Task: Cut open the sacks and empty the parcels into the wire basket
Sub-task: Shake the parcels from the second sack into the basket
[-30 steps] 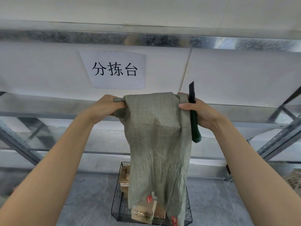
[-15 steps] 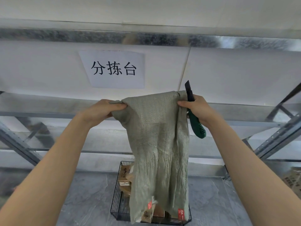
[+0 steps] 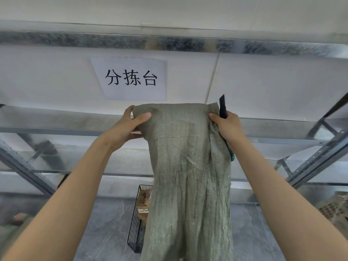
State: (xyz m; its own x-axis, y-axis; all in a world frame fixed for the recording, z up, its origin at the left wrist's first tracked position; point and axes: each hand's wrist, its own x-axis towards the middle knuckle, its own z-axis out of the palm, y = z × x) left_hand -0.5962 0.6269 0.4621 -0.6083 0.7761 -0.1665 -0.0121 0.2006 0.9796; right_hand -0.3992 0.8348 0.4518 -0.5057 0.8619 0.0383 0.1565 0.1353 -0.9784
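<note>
A limp grey-green woven sack (image 3: 186,166) hangs upside down from both my raised hands. My left hand (image 3: 130,125) pinches its upper left corner between thumb and fingers. My right hand (image 3: 227,127) grips the upper right corner together with a green-handled utility knife (image 3: 223,108), whose dark blade end points upward. Below, the black wire basket (image 3: 134,223) stands on the grey surface, with cardboard parcels (image 3: 144,202) visible inside its left part. The sack hangs in front of the rest of the basket and hides it.
A paper sign (image 3: 131,79) with black characters is stuck on the white panel behind. Metal shelf beams and diagonal braces (image 3: 316,162) run left and right. A cardboard box (image 3: 335,210) lies at the right edge, and blurred items (image 3: 17,219) at the far left.
Both hands have shifted their hold on the sack's top edge and spread it flatter. The sack now hangs lower, and the parcels seen dropping at its bottom are no longer in sight.
</note>
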